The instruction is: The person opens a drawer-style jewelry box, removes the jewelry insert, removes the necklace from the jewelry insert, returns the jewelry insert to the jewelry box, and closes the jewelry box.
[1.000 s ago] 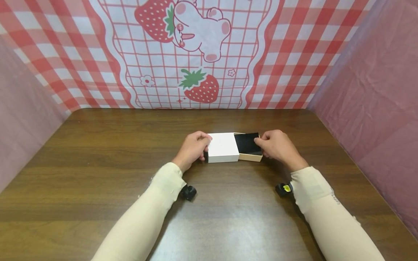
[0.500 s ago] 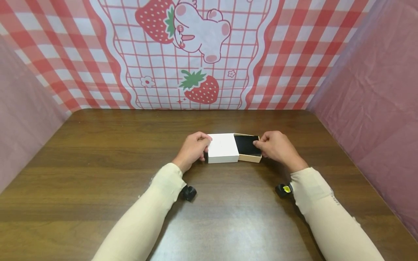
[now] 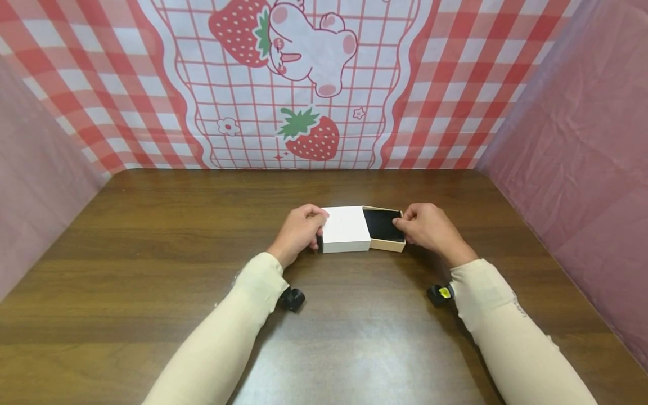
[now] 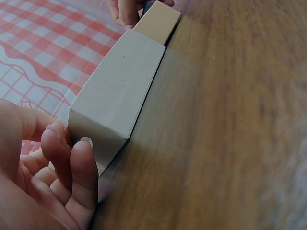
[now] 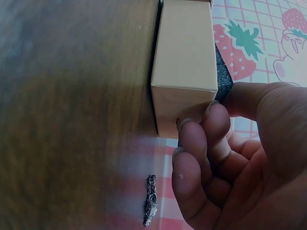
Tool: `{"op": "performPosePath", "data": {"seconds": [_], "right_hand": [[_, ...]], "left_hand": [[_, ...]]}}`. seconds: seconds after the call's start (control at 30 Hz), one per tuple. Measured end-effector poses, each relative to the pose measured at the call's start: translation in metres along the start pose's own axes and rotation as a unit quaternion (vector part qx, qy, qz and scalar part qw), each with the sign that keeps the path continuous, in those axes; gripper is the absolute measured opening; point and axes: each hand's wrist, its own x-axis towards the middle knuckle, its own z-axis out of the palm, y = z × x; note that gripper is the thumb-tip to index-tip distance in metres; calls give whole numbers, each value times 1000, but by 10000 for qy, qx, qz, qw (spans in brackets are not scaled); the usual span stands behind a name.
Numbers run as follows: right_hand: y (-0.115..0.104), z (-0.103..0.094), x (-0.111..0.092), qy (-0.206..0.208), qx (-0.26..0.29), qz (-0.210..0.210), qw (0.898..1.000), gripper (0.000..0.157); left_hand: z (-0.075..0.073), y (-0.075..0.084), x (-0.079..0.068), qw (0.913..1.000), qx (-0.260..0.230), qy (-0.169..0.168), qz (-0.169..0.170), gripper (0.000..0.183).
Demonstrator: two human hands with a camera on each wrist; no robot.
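A white box sleeve (image 3: 346, 225) lies on the table, with a tan drawer (image 3: 388, 245) sticking out of its right end. Inside the drawer is a black foam-like pad (image 3: 381, 224); one corner of the pad (image 5: 223, 79) stands above the rim in the right wrist view. My left hand (image 3: 300, 232) holds the sleeve's left end, curled fingertips (image 4: 82, 143) against its end face. My right hand (image 3: 430, 229) pinches the pad at the drawer's right end, thumb over the pad and the other fingertips (image 5: 184, 127) by the outer end wall.
The brown wooden table (image 3: 202, 214) meets a red-and-white checked cloth (image 3: 455, 101) with strawberry prints at the back. Pink cloth (image 3: 572, 146) hangs along the sides. A small glittery dark strip (image 5: 150, 201) shows beyond the drawer in the right wrist view.
The black pad's far right part has gone down from over the rim into the drawer, and my right hand has shifted slightly left with it. My left hand and the sleeve stay put.
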Motion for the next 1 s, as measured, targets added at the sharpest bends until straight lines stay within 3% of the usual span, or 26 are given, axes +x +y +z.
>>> {"op": "performPosePath", "data": {"seconds": [0.5, 1.0], "right_hand": [[-1, 1, -1, 212, 134, -116, 9996, 22], [-1, 1, -1, 100, 191, -71, 9997, 27]], "left_hand": [[1, 0, 0, 10000, -23, -22, 3, 20], [1, -1, 1, 10000, -75, -24, 31, 19]]}}
